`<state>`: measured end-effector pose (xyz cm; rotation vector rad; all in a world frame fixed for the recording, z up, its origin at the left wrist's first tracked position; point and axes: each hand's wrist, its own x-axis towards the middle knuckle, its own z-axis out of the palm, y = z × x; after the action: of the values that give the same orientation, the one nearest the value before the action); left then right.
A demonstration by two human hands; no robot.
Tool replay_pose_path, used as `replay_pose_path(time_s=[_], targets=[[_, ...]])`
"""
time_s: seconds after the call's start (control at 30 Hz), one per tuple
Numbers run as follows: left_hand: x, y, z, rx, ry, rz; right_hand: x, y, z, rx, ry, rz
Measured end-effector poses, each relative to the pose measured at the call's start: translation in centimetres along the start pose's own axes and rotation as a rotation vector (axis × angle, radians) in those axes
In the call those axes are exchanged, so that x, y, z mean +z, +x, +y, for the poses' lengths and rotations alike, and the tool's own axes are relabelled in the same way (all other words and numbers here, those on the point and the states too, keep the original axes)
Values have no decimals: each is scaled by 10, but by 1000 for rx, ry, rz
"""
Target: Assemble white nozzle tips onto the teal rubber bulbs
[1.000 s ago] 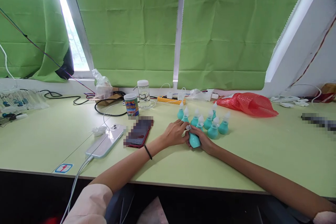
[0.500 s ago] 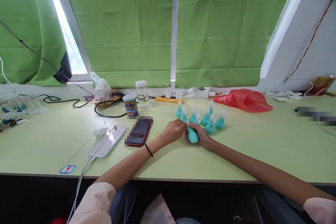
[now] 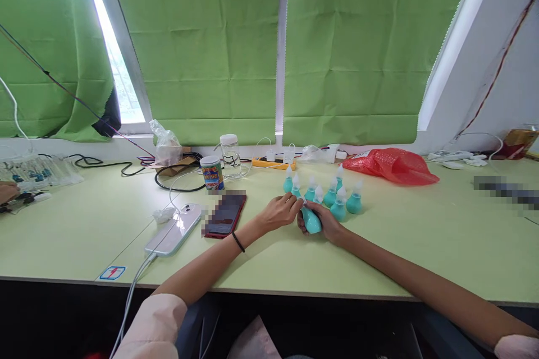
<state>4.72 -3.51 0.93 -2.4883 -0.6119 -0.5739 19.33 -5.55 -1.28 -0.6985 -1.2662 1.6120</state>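
A teal bulb syringe (image 3: 312, 221) with a whitish tip lies in my right hand (image 3: 327, 221), whose fingers wrap round the bulb. From the other side my left hand (image 3: 283, 210) pinches the tip end, covering most of the tip. The bulb's round base points down toward me, just over the table. Right behind my hands stand several more teal bulb syringes (image 3: 337, 209), upright, with whitish pointed tips.
Left of my hands lie a dark phone (image 3: 226, 214) and a pale phone (image 3: 174, 230) with white cables. Behind are a printed canister (image 3: 212, 174), a glass jar (image 3: 230, 157), an orange power strip (image 3: 273, 165) and a red plastic bag (image 3: 391, 167). An unclear brown shape (image 3: 6, 192) shows at the left edge.
The view has shifted slightly, so the scene sits a little lower and to the right. Both hands keep their hold on the bulb syringe. A brown shape has entered at the left edge.
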Motion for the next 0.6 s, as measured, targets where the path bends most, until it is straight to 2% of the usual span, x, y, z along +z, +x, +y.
replay_pose_path(time_s=[0.1, 0.27, 0.3, 0.37, 0.47, 0.6], targets=[[-2, 1, -2, -19, 48, 31, 1, -2, -2, 75, 80, -59], [-12, 8, -16, -428, -122, 135, -5, 0, 1, 179, 156, -145], [-13, 9, -20, -484, -135, 102, -6, 0, 2, 179, 137, -163], [-9, 8, -26, -530, -122, -37, -4, -1, 4, 166, 59, -196], [7, 2, -32, -542, -103, -229, 1, -4, 8, 103, -163, -174], [27, -8, -34, -538, -147, -296, 7, -9, 10, -51, -545, -77]])
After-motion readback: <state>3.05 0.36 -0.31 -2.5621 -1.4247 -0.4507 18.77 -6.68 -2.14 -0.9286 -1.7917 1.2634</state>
